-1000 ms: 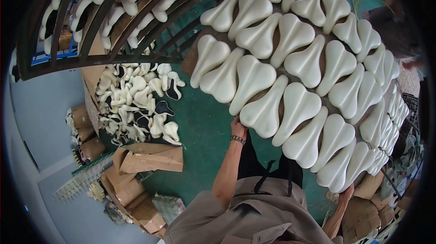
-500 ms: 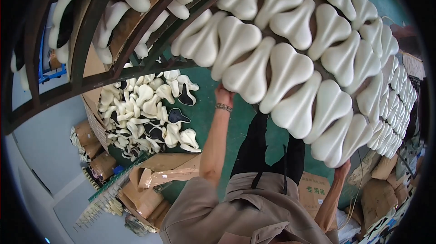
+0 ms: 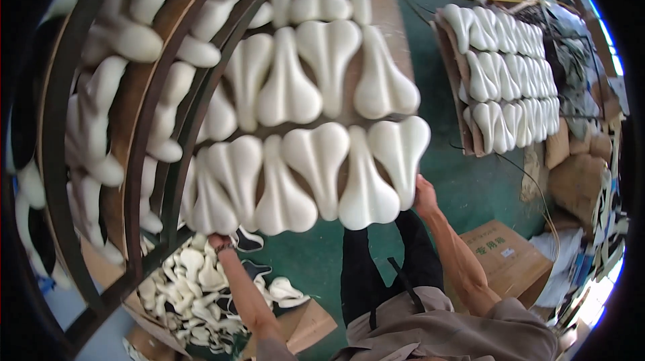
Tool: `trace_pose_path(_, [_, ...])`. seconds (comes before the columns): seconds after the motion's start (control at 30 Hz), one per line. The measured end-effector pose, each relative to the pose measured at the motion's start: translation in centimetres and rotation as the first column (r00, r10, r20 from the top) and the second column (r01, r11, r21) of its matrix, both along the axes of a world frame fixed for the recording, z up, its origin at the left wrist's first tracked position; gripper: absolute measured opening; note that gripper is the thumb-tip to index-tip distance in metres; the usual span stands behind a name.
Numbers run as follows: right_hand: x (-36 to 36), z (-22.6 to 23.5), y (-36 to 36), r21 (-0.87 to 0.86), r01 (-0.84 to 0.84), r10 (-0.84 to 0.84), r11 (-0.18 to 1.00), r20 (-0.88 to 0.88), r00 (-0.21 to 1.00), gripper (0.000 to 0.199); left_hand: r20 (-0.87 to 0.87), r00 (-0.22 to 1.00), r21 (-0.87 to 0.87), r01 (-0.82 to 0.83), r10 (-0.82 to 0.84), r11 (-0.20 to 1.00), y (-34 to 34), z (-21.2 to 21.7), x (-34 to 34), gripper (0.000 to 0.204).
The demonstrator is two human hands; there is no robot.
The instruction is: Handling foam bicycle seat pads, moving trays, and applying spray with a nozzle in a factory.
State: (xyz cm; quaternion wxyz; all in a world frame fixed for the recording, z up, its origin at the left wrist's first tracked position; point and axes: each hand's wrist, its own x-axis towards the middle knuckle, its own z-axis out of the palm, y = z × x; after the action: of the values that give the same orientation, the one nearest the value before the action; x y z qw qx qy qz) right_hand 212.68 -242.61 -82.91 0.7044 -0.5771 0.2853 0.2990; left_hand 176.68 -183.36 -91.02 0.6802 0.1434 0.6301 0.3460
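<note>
A brown board (image 3: 398, 21) carries rows of white foam bicycle saddle pads (image 3: 322, 186), some pointing toward me and some away. My left hand (image 3: 220, 243) holds its near edge toward the left, fingers partly hidden beneath it. At the near right corner, my right hand (image 3: 424, 193) grips the same board, with the fingers mostly hidden below. The board's left end reaches in among the dark bars of a metal rack (image 3: 114, 297). Stacked boards inside that rack bear more white saddle pads (image 3: 131, 38).
A heap of loose saddle pads (image 3: 195, 287), some with black bases, lies below the rack. Another pad-covered board (image 3: 443, 58) stands on the right. A cardboard box (image 3: 504, 260) sits on the green floor (image 3: 443, 152); a cable crosses nearby. Sacks and bundles line the right side.
The loaded board has swung round and gone left, its left end now among the rack bars. Both hands keep hold of it. The view has turned, bringing the other board into fuller sight.
</note>
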Motion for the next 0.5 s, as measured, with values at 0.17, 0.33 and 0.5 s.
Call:
trace_pose_path(0.17, [1.2,1.1,10.5,0.081,-0.058,0.060,0.995,-0.021,0.998,0.039,-0.003,0.998,0.141,-0.062,0.063,0.988,9.3,6.2,-5.3,0.033])
trace_pose_path(0.33, [2.1,-0.4,10.0,-0.071,-0.116,0.118,0.991,0.021,0.993,0.039,0.020,1.000,0.186,-0.011,0.007,0.982,6.4,2.4,-2.8,0.032])
trace_pose_path(0.5, [0.7,-1.1,10.1,-0.118,-0.096,0.115,0.988,0.163,0.980,0.040,-0.027,0.999,0.105,0.033,-0.030,0.994,4.4,2.6,-1.2,0.036])
